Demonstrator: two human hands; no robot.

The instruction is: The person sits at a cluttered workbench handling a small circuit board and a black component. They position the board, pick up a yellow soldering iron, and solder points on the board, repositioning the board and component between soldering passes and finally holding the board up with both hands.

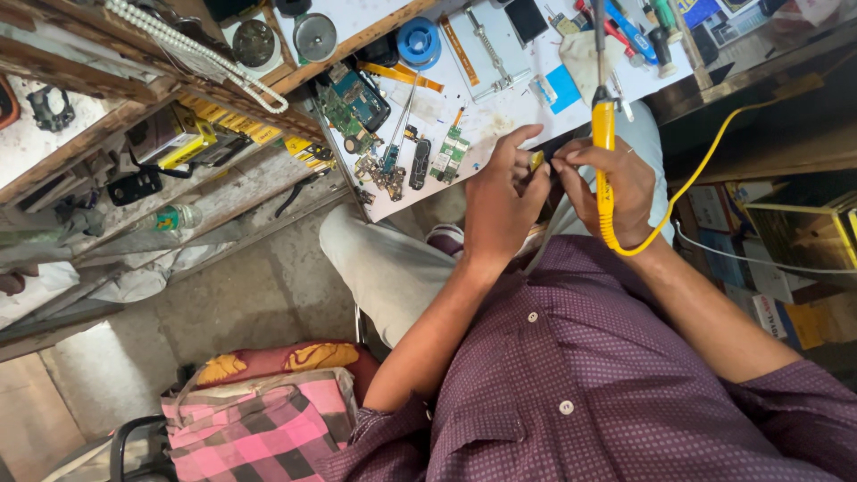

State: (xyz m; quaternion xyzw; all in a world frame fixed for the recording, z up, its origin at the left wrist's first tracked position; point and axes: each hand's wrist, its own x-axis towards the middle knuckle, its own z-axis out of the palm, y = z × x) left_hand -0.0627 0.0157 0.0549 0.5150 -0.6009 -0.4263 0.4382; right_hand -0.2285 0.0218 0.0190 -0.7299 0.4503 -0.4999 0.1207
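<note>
- My right hand (616,183) has a closed grip round the yellow soldering iron (604,161), which sits mid-right of the frame. Its long axis runs nearly straight up the picture, tip pointing at the top edge, and its yellow cord (705,161) loops out from under my wrist toward the upper right.
- My left hand (500,201) is just left of it, fingers curled in a narrow pinch on a small yellow-tipped part (536,161). It's too small to say what it is.
- The key bit: that small part sits between the two hands, just left of the iron's handle and below the level of its tip. Both thumbs nearly meet there, so the left hand is on it and the right is just beside.
- Both forearms come up from the bottom of the frame and converge, wrists bent in, hands hovering at the near edge of the white counter (500,116), over my lap.
- Up and left of my left hand, green circuit boards (451,153) and other phone bits lie on the counter. A blue solder reel (418,40) sits near the top centre, screwdrivers (625,31) at top right.
- A pink checked bag (268,428) sits at the lower left.
</note>
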